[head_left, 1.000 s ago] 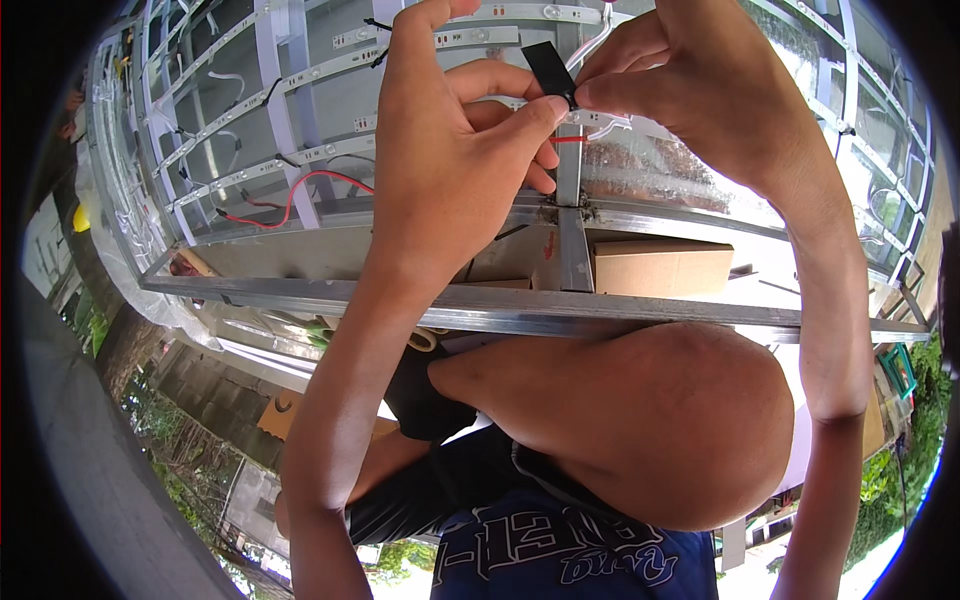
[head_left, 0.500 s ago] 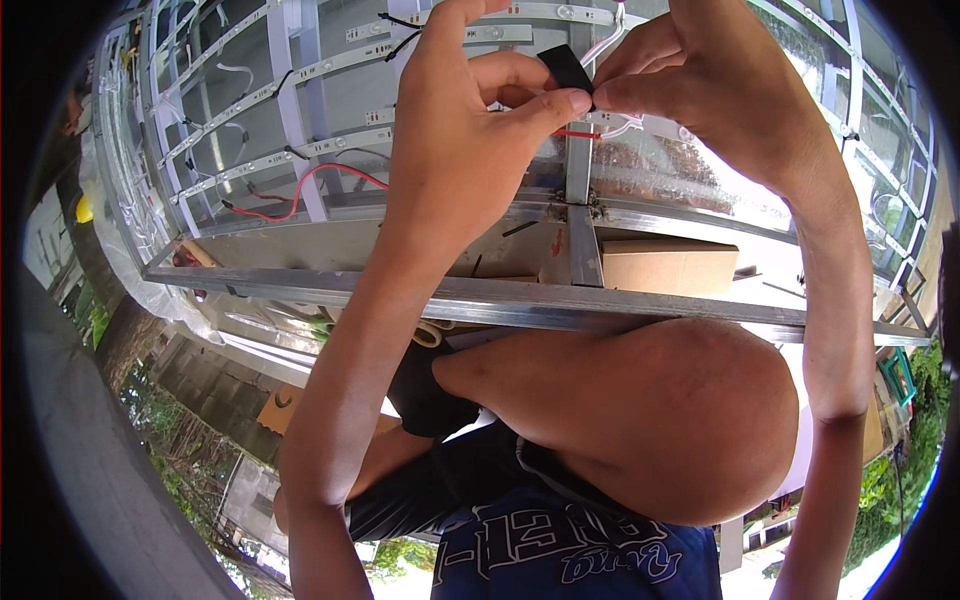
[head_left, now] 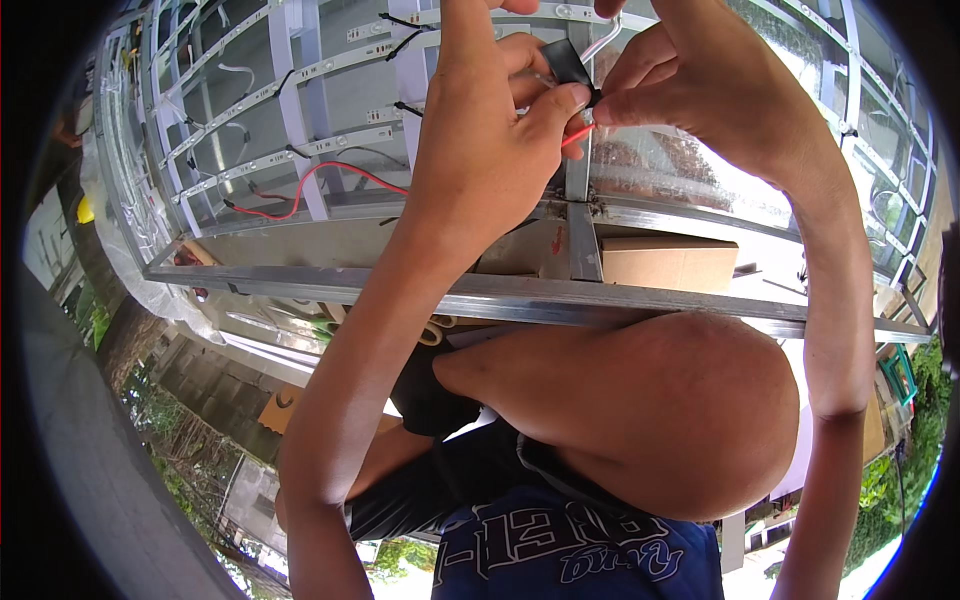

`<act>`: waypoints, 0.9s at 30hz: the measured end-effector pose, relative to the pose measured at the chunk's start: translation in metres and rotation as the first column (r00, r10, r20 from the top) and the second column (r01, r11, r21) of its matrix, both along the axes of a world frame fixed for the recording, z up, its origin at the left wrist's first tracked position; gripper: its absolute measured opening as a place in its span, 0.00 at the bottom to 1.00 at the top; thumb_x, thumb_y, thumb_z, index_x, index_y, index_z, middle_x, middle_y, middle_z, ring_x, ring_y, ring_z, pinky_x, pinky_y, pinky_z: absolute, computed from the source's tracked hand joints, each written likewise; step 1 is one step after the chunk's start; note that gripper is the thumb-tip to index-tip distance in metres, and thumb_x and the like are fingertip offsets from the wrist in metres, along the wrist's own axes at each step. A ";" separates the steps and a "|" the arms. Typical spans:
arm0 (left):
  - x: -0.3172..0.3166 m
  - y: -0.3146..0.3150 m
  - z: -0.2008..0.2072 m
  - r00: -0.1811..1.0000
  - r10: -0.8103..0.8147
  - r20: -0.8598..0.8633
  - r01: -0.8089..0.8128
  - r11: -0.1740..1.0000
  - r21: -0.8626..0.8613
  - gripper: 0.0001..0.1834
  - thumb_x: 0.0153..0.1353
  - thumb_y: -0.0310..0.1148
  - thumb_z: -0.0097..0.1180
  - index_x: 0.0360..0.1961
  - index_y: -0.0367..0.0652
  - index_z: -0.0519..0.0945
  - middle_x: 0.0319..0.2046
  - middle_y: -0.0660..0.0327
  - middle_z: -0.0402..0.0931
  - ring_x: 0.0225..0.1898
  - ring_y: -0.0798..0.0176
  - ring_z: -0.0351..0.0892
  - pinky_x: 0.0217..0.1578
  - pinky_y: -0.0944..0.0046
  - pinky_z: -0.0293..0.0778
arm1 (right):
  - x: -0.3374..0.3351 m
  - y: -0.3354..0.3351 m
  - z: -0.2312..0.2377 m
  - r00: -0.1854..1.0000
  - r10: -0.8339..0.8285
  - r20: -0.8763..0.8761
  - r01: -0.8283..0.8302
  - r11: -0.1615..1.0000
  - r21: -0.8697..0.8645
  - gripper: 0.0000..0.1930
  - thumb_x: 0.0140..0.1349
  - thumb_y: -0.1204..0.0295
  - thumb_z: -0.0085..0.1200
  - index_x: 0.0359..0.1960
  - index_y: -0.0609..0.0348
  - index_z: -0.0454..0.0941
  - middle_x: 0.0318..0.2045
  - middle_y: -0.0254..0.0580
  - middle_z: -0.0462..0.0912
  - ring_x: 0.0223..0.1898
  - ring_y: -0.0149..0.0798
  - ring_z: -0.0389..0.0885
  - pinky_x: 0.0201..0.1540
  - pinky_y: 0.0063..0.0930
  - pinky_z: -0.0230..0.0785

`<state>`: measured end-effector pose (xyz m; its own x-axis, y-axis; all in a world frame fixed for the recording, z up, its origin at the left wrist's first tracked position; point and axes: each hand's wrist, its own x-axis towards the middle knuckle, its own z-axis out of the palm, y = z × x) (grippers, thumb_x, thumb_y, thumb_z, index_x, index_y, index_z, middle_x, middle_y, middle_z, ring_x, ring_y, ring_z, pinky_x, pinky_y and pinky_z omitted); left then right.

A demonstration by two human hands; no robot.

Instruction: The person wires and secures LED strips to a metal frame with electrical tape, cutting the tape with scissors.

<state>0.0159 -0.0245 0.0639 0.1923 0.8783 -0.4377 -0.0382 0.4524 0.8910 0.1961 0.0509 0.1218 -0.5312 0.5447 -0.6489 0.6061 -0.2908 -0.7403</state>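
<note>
A short flat strip of black tape [head_left: 566, 62] stands up between my two hands over the metal frame. My left hand [head_left: 480, 135] pinches it, the thumb pressing from the near side. From the right, the thumb and fingertips of my right hand [head_left: 715, 105] close on its lower end. White wires [head_left: 605, 38] come down behind the tape to where the fingertips meet. A red wire [head_left: 345, 168] loops from the left and passes behind my left hand; a red end shows below the fingertips. The exact wire joint is hidden by my fingers.
LED strips [head_left: 330, 67] tied with black cable ties cross the frame. A metal bar [head_left: 520, 297] runs between the work and my raised knee [head_left: 690, 420]. A cardboard box [head_left: 668, 263] lies beyond that bar, and scissor handles [head_left: 436, 328] show beside my leg.
My left hand has shifted slightly right and rolled around the tape. The tape's flat face now catches more light, and the red wire has been drawn up closer to the fingertips.
</note>
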 end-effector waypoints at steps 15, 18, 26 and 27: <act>-0.002 -0.003 -0.001 0.971 -0.028 -0.236 0.048 0.996 0.081 0.20 0.67 0.15 0.57 0.54 0.38 0.63 0.40 0.54 0.75 0.31 0.69 0.82 0.28 0.73 0.76 | -0.013 -0.005 -0.009 0.989 -0.059 0.138 0.050 0.997 0.063 0.21 0.60 0.81 0.66 0.50 0.68 0.68 0.35 0.57 0.86 0.42 0.48 0.90 0.42 0.33 0.84; 0.000 -0.007 -0.003 0.941 0.047 -0.336 -0.011 0.994 0.109 0.23 0.64 0.18 0.63 0.58 0.37 0.70 0.41 0.55 0.77 0.28 0.70 0.80 0.25 0.73 0.73 | -0.008 -0.011 -0.012 0.998 -0.056 0.011 0.054 0.988 0.145 0.20 0.60 0.82 0.65 0.49 0.68 0.68 0.35 0.56 0.85 0.40 0.47 0.91 0.40 0.32 0.85; -0.009 -0.014 -0.018 0.899 0.092 -0.429 0.115 0.894 0.432 0.04 0.61 0.18 0.67 0.38 0.32 0.88 0.45 0.60 0.76 0.23 0.73 0.78 0.19 0.74 0.70 | -0.006 -0.015 -0.017 0.997 -0.067 -0.032 0.073 0.954 0.292 0.20 0.59 0.83 0.66 0.48 0.68 0.67 0.38 0.58 0.83 0.40 0.48 0.91 0.38 0.34 0.84; -0.010 -0.014 -0.017 0.872 0.073 -0.483 0.164 0.888 0.430 0.06 0.61 0.18 0.67 0.39 0.33 0.89 0.46 0.60 0.76 0.23 0.73 0.78 0.20 0.74 0.71 | -0.008 -0.014 -0.015 0.997 -0.082 -0.017 0.083 0.956 0.283 0.20 0.59 0.83 0.65 0.48 0.68 0.67 0.37 0.58 0.83 0.40 0.48 0.90 0.38 0.34 0.84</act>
<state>0.0060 -0.0388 0.0469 0.1102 0.9927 -0.0492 0.4511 -0.0058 0.8925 0.1882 0.0366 0.1071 -0.4799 0.7475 -0.4593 0.5846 -0.1178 -0.8027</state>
